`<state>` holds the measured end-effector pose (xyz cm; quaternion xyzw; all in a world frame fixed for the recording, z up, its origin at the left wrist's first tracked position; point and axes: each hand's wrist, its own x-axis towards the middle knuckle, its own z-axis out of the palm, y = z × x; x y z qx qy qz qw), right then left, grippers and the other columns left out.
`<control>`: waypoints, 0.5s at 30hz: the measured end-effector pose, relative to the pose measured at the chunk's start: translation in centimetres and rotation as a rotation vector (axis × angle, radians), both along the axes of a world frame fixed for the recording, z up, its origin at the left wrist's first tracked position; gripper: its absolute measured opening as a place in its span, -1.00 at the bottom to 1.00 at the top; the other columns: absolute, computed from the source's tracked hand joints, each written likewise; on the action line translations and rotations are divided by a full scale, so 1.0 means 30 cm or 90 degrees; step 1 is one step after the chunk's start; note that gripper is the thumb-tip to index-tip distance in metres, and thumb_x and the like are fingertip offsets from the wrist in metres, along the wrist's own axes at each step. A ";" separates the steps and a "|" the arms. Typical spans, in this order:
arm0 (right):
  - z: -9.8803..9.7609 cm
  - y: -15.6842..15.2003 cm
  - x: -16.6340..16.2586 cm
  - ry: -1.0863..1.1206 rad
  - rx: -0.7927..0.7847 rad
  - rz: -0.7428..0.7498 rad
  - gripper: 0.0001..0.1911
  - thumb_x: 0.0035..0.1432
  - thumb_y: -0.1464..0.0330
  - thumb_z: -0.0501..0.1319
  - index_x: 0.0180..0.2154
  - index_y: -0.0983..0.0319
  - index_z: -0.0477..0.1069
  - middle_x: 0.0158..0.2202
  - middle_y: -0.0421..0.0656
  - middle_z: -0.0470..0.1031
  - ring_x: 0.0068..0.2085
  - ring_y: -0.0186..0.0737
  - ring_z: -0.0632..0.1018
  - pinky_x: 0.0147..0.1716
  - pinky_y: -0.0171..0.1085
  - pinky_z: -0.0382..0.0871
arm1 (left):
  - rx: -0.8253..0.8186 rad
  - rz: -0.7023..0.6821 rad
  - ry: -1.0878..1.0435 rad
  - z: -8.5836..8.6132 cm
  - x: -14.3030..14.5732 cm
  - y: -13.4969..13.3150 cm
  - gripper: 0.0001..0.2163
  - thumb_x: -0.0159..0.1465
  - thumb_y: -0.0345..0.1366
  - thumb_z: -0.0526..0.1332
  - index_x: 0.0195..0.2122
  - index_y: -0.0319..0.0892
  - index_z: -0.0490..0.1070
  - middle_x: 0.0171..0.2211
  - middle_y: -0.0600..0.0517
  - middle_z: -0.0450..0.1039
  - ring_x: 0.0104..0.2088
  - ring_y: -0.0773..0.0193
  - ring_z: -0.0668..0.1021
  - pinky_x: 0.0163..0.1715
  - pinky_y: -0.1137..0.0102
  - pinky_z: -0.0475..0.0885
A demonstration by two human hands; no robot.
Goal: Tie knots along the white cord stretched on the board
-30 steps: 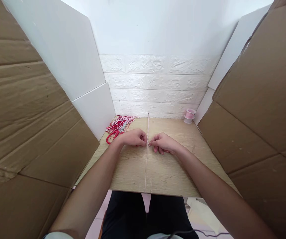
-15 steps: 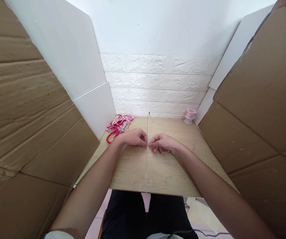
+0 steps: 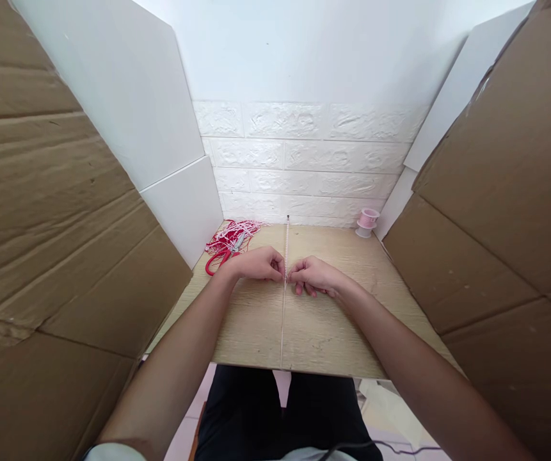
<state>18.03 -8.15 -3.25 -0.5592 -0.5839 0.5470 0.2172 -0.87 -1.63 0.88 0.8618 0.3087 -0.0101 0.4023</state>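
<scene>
You sit at a pale wood-grain tabletop, your 2 bare hands meeting over a thin, pale cord; it runs straight down the middle of the board, from a small dark fastener at the foot of the wall to the near edge, bumpy and knotted above your fingers, smooth and slender below them. Your left hand curls in from its side of the cord, thumb and forefinger pinched narrowly at the end of the knotted stretch; your right hand faces it from the other side, thumb and forefinger likewise drawn together on the cord, the other fingers bent loosely beneath; exactly which strand each pinch holds is too fine to tell.

Beyond your left wrist lie scissors with looped red handles and metal blades, resting against a tangled heap of red, pink and white threads; at the far right corner stands a round spool wound in soft pink, its flanges pale. Behind rises glossy white brick-relief wall; creased brown cardboard flanks you on 2 sides; dark trousers show below the board.
</scene>
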 end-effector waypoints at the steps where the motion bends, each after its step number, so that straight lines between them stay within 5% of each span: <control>1: 0.000 0.000 -0.002 -0.005 0.006 -0.001 -0.84 0.10 0.34 0.20 -0.32 0.33 0.41 -0.55 -0.21 0.45 -0.73 -0.47 0.26 -0.80 -0.42 -0.10 | -0.003 0.001 -0.002 0.004 -0.001 -0.002 -0.77 0.05 -0.20 0.25 -0.34 -0.24 0.49 -0.49 0.07 0.41 -0.51 0.44 0.38 -0.53 0.54 0.20; 8: 0.000 -0.010 -0.009 -0.042 0.057 -0.033 -0.84 0.06 0.32 0.23 -0.37 0.31 0.39 -0.55 -0.22 0.40 -0.71 -0.46 0.30 -0.81 -0.42 -0.09 | 0.034 0.096 -0.057 0.029 -0.001 -0.019 -0.78 0.09 -0.16 0.22 -0.38 -0.24 0.43 -0.52 0.09 0.36 -0.57 0.47 0.35 -0.60 0.55 0.17; 12: 0.012 -0.021 -0.018 -0.110 0.084 -0.059 -0.83 0.07 0.30 0.20 -0.33 0.28 0.43 -0.65 -0.24 0.33 -0.71 -0.41 0.31 -0.82 -0.44 -0.06 | -0.025 0.110 -0.059 0.018 0.006 -0.020 -0.76 0.05 -0.20 0.26 -0.30 -0.24 0.39 -0.44 0.03 0.44 -0.52 0.38 0.47 -0.60 0.53 0.28; 15: 0.013 -0.024 -0.026 -0.055 0.075 -0.072 -0.90 0.02 0.39 0.18 -0.38 0.30 0.39 -0.52 -0.17 0.44 -0.61 -0.34 0.46 -0.81 -0.46 0.05 | -0.061 0.099 -0.058 0.005 0.009 -0.016 -0.75 0.03 -0.23 0.27 -0.30 -0.23 0.35 -0.46 0.02 0.44 -0.52 0.33 0.51 -0.58 0.51 0.33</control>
